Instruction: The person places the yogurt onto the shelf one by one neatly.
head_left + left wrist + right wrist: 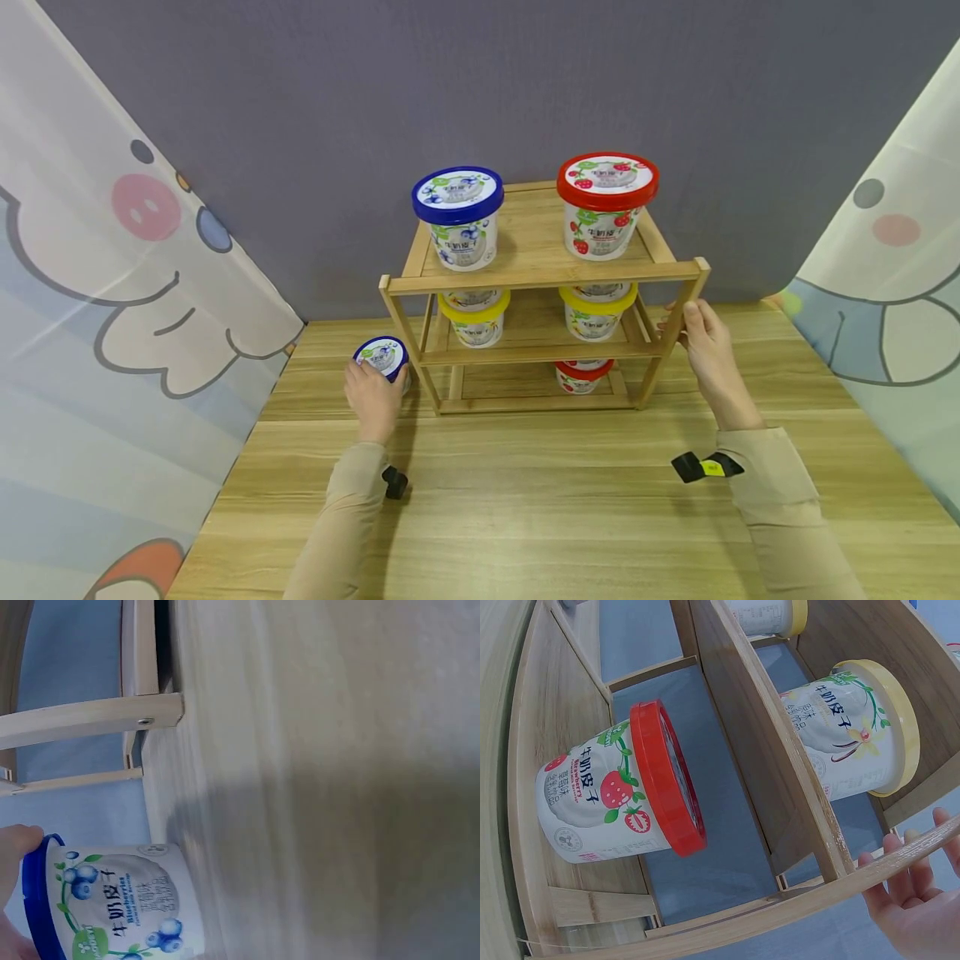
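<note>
On the table just left of the wooden rack, a white blueberry tub with a blue lid (386,352) stands upright. My left hand (373,402) grips it from above, fingers over the lid; the left wrist view shows the tub's printed side (124,900) with the hand at the lid's rim. My right hand (708,350) holds the right front post of the three-tier wooden rack (525,281). In the right wrist view, fingers (900,881) wrap around that post, near a yellow-lidded tub (855,735).
The top tier carries a blue-lidded tub (459,217) and a red-lidded tub (606,208). Two yellow-lidded tubs stand on the middle tier, the left one (477,321) partly hidden. At the bottom right is a red-lidded strawberry tub (580,380). Behind rises a grey wall (337,125).
</note>
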The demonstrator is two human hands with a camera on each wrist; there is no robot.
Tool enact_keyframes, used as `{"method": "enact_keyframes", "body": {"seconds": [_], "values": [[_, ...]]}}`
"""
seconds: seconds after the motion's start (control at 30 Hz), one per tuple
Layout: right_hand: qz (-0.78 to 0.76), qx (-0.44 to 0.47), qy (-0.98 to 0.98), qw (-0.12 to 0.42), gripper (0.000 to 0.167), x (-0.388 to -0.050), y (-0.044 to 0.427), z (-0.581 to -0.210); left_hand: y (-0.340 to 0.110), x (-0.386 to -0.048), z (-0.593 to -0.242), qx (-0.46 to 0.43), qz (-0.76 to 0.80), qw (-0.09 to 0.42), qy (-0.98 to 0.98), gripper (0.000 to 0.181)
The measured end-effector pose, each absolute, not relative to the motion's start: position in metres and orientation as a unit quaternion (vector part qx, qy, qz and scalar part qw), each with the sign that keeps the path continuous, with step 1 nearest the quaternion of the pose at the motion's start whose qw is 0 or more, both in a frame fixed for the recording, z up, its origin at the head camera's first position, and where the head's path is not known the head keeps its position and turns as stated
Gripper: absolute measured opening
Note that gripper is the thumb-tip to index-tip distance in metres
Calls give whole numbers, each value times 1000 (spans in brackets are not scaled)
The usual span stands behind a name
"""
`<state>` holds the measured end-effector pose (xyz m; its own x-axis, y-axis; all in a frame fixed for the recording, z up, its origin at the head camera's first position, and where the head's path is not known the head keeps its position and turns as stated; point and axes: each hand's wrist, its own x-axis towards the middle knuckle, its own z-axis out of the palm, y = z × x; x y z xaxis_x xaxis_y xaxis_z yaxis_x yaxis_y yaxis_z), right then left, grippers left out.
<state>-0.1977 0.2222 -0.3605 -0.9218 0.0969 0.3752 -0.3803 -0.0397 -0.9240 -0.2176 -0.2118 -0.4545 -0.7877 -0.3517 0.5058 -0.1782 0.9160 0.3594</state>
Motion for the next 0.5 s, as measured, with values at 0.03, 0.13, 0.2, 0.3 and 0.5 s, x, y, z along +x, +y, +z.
{"method": "enact_keyframes", "body": {"seconds": [0.03,0.13,0.2,0.3,0.5], "values": [[711,105,-675,166,21,-198,222,-361,-212,-217,-455,145,-152,291,-933,78],[707,110,-680,161,21,-198,222,-361,-215,-216,-459,148,-178,285,-930,80],[706,113,-681,159,22,-198,222,-360,-218,-216,-461,139,-206,282,-926,80],[709,113,-678,160,22,-197,222,-360,-225,-218,-461,109,-262,279,-917,78],[711,111,-675,164,22,-197,222,-360,-239,-223,-460,69,-319,243,-913,75]]}}
